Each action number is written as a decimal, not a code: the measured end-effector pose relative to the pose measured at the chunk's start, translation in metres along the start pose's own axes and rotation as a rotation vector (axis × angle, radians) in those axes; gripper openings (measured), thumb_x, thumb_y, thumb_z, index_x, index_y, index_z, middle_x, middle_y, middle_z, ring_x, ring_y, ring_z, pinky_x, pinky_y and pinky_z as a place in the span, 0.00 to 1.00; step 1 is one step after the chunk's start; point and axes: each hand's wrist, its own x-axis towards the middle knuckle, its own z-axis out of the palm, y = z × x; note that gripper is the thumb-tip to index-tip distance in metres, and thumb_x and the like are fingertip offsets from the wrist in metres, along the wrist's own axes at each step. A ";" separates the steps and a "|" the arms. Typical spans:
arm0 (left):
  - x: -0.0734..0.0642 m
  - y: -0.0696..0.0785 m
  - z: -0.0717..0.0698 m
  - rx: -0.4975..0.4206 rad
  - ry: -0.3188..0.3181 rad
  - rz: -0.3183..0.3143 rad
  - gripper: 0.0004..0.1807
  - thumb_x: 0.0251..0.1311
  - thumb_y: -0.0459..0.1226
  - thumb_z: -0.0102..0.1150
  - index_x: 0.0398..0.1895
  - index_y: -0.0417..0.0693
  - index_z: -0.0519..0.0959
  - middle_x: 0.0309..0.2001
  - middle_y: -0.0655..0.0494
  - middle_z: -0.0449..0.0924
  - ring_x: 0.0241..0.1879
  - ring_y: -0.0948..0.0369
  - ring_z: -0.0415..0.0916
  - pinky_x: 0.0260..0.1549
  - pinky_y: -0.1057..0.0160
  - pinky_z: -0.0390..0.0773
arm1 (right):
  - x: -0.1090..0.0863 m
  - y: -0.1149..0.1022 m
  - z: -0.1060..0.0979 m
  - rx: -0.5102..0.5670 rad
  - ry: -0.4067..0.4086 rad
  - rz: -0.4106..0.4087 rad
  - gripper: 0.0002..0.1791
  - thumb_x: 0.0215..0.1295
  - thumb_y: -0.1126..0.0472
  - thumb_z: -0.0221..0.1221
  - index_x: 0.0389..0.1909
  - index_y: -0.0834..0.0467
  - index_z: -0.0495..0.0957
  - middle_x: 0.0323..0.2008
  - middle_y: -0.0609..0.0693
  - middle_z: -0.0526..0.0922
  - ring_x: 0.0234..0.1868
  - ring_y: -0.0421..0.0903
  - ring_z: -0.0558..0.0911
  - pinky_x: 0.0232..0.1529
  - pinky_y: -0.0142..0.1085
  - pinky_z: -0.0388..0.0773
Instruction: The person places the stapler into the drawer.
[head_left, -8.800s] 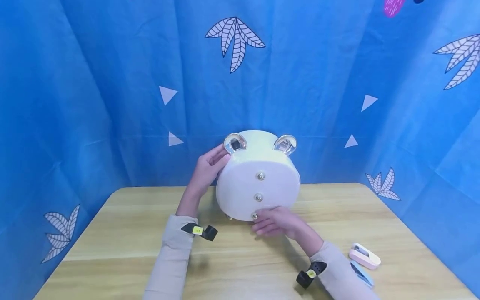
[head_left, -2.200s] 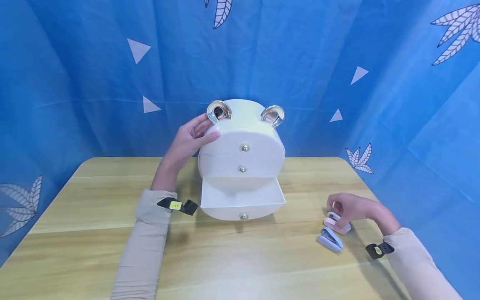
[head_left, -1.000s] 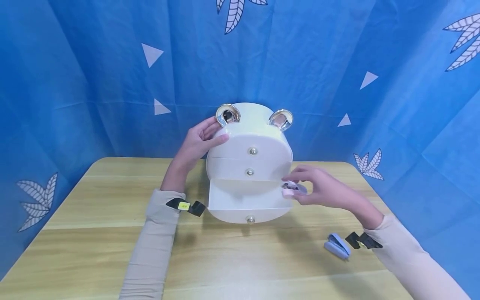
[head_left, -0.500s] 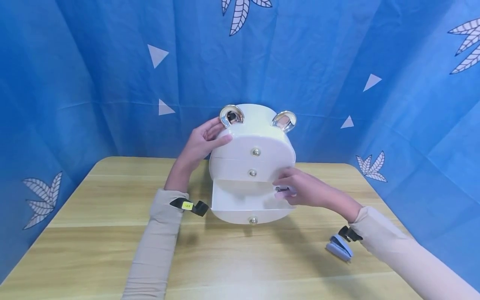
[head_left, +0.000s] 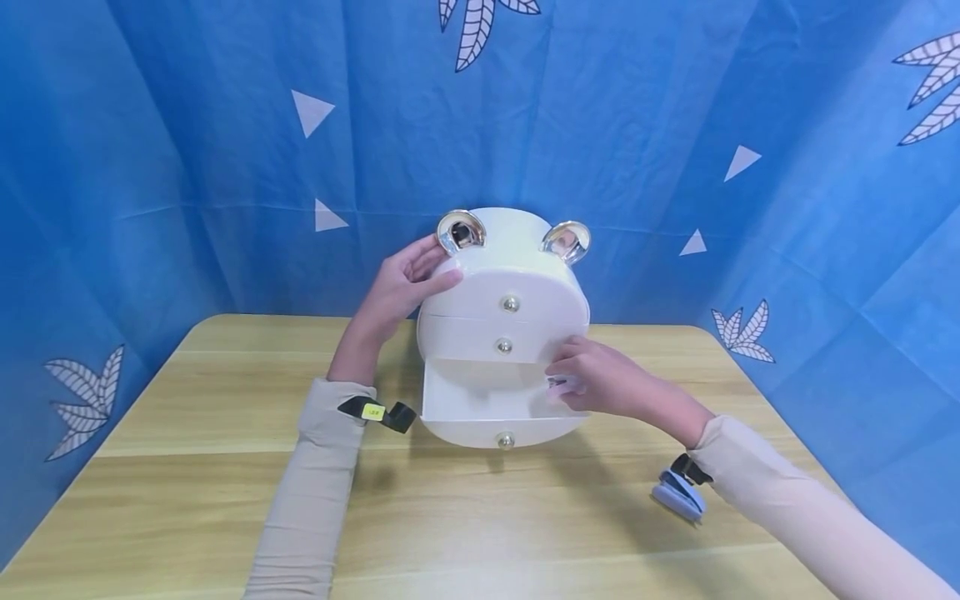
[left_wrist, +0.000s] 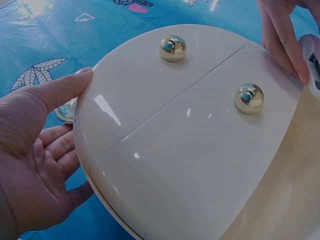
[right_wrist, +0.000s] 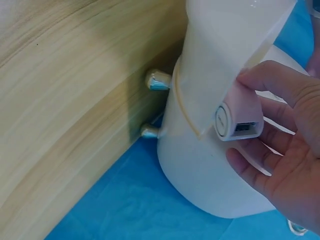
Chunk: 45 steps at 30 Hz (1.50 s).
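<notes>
A white drawer box with gold ears stands at the back of the table. Its bottom drawer is pulled out; the two upper ones are closed. My left hand grips the box's upper left side, thumb on the front edge and fingers round the side, as the left wrist view also shows. Between thumb and fingers, my right hand holds a small pink stapler at the right end of the open drawer. The hand partly hides the stapler in the head view.
A light blue stapler lies on the wooden table at the right, near the right wrist. Blue patterned cloth hangs close behind the box and along both sides.
The bottom drawer was pulled out earlier. My right hand has picked up the pink stapler from the table's right and carried it left to the drawer. My left hand stays on the box.
</notes>
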 end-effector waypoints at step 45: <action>0.000 -0.003 0.001 -0.018 0.003 -0.007 0.38 0.63 0.38 0.69 0.76 0.50 0.66 0.73 0.50 0.70 0.74 0.56 0.68 0.74 0.53 0.66 | -0.031 -0.002 -0.021 0.020 0.030 0.104 0.17 0.52 0.67 0.75 0.44 0.61 0.87 0.42 0.55 0.89 0.44 0.54 0.87 0.46 0.49 0.86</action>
